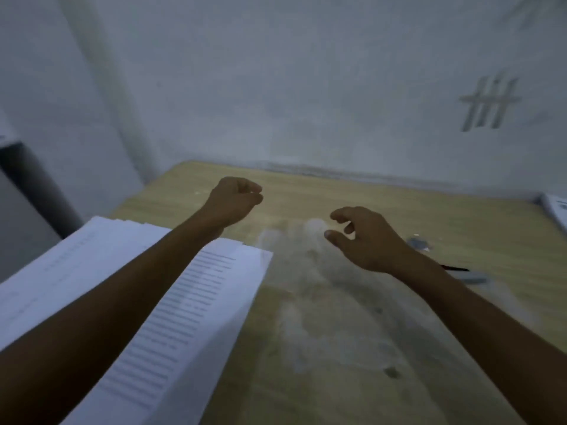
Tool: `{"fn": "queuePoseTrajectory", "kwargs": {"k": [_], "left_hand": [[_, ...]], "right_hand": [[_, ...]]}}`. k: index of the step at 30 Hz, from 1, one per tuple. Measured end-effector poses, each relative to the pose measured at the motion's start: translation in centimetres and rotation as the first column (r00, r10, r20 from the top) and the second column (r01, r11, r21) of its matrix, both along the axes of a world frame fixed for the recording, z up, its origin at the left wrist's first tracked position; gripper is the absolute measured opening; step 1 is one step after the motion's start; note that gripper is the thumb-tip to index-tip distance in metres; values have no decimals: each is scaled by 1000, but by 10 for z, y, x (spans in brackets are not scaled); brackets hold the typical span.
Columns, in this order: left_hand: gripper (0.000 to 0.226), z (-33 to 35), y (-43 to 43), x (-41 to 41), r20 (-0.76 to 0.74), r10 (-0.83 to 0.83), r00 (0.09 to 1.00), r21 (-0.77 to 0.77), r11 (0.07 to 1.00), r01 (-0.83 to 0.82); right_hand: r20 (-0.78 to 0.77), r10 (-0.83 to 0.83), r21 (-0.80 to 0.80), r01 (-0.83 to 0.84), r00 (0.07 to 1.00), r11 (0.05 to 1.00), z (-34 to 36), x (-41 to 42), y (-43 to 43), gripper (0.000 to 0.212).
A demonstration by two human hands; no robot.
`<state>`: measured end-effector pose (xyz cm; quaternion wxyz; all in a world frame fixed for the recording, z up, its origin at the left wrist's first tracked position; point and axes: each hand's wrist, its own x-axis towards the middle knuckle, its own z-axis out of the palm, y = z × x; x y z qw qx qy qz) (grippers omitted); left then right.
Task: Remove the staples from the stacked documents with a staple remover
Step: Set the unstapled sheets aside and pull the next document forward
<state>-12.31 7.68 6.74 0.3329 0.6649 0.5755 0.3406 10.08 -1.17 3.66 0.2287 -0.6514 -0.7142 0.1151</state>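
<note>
Stacked documents (196, 302) lie white, printed, fanned; left hand (233, 199) fisted, seemingly empty; right hand (365, 237) loosely spread.

Pale tan woodgrain on the counter (383, 194), smeared through the middle with cloudy whitish-grey blotches and a few dark specks. White with a bluish cast on the stacked documents (92, 256), lined with close rows of fine grey print. Dull grey-white on the wall (276, 72), with a darker grey mark (487, 102) of slanted strokes crossed by two bars. Grey on a small blurred item (418, 243); thin black streak (454, 267) beside a grey bar (474, 278). Dark grey on the block (27, 179) at far left.
</note>
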Motion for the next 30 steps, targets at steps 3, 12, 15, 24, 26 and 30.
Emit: {"fn": "queuePoseTrajectory", "kwargs": {"k": [3, 12, 15, 24, 26, 30], "left_hand": [[24, -11, 0, -62, -26, 79, 997, -25, 997, -80], [35, -58, 12, -138, -310, 170, 936, -58, 979, -196], [42, -71, 17, -147, -443, 147, 884, -87, 975, -206], [79, -75, 5, -140, -569, 101, 816, -62, 984, -165], [78, -75, 3, -140, -552, 100, 828, -58, 986, -157], [74, -75, 0, -136, -473, 125, 872, -46, 985, -166]], "right_hand": [[-7, 71, -49, -71, 997, 996, -8, -52, 16, 51], [101, 56, -227, -31, 993, 973, -40, -123, 45, 90], [206, 77, -215, -31, 975, 976, -43, -129, 51, 86], [64, 31, -227, -15, 997, 974, -49, -129, 63, 62], [95, 0, -264, 25, 996, 964, -49, -127, 67, 59], [-29, 23, -263, -30, 999, 964, -46, -126, 68, 53]]}}
